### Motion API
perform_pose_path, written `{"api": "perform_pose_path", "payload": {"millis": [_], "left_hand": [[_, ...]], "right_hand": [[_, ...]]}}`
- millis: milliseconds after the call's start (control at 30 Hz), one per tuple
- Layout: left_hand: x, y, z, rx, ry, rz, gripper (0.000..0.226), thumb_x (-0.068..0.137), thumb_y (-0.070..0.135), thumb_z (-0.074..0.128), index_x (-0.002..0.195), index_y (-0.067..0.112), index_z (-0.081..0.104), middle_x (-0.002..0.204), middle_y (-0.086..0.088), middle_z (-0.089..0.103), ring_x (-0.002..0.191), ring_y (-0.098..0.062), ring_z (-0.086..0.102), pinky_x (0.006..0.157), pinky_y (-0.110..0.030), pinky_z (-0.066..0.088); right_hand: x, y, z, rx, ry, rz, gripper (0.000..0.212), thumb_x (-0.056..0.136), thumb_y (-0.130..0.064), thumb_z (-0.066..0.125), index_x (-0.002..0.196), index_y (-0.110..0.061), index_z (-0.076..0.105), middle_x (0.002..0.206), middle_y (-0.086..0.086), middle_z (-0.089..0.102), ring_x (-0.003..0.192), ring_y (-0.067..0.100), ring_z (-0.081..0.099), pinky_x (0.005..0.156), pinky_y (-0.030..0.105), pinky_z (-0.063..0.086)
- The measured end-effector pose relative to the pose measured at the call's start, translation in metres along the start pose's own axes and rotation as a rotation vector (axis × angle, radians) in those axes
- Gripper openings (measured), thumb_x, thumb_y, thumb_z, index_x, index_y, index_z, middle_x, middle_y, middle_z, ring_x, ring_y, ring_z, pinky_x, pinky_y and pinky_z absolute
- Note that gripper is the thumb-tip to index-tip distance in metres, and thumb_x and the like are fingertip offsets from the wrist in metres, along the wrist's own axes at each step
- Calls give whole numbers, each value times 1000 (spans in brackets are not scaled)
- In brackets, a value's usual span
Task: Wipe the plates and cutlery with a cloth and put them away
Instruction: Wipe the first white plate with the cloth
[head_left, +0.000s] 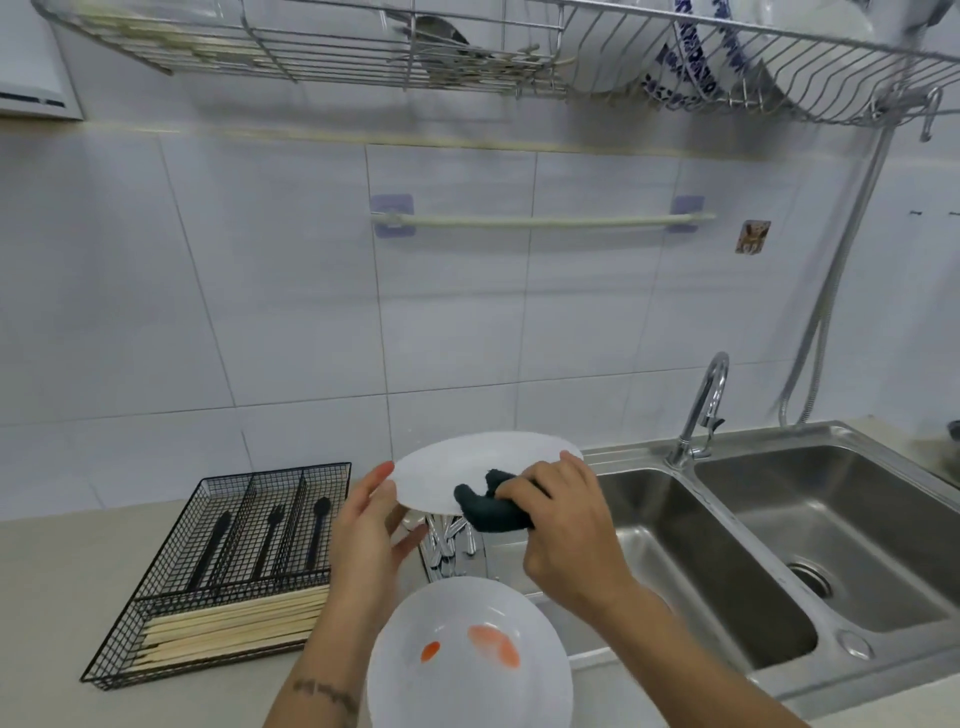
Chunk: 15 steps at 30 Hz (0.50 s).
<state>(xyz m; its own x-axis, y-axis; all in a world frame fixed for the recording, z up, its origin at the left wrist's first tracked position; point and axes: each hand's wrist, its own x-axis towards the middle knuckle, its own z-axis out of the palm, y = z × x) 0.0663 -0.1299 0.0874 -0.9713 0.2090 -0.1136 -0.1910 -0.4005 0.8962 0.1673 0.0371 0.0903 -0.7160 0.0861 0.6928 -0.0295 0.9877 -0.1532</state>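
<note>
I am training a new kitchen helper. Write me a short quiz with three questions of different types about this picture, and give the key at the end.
1. True or false: the left hand holds the white plate at its edge.
2. Multiple choice: what does the right hand press on that plate? A) a yellow sponge B) a dark cloth C) a paper towel
3. Fill in: the wooden chopsticks lie in the black wire ____ on the counter.

Key: 1 true; 2 B; 3 tray
</note>
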Motion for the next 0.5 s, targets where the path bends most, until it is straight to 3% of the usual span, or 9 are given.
{"api": "perform_pose_path", "payload": {"millis": [100,167,267,333,433,500], "left_hand": [[-3,-5,-22,506,-155,437,27,100,28,54,117,46,64,141,14,52,134,-4,43,105,-26,35],[-3,-1,-23,708,-304,632,36,93,39,50,127,45,61,138,20,54,133,2,44,106,-23,32],[-1,13,-14,821,-361,702,39,95,33,47,130,45,61,112,26,67,111,0,60,93,-18,44],[-4,21,-5,830,-421,730,39,96,27,46,125,47,62,114,31,67,111,4,61,92,-13,45],[-14,22,8,847,-540,711,40,96,27,48,125,50,62,113,29,68,106,1,64,89,-16,47],[-19,16,12,813,-536,672,42,94,26,49,124,51,63,109,28,70,103,1,65,86,-14,47]], "right_hand": [[13,11,-18,158,-69,56,49,64,0,43,101,-28,58,88,-8,56,81,19,50,79,36,43],[20,18,-28,280,-135,144,48,68,5,48,99,-30,59,91,-11,58,85,16,52,77,37,45],[28,26,-42,413,-191,214,46,69,2,47,97,-32,60,93,-12,60,91,15,55,79,38,47],[29,29,-49,496,-180,258,44,68,-2,47,97,-32,62,93,-10,62,91,17,58,78,37,49],[26,31,-54,659,-160,329,39,73,0,51,95,-30,64,90,-8,66,87,16,61,74,29,50],[22,34,-54,693,-164,358,38,76,1,53,96,-29,65,93,-8,67,88,11,61,74,22,46]]}}
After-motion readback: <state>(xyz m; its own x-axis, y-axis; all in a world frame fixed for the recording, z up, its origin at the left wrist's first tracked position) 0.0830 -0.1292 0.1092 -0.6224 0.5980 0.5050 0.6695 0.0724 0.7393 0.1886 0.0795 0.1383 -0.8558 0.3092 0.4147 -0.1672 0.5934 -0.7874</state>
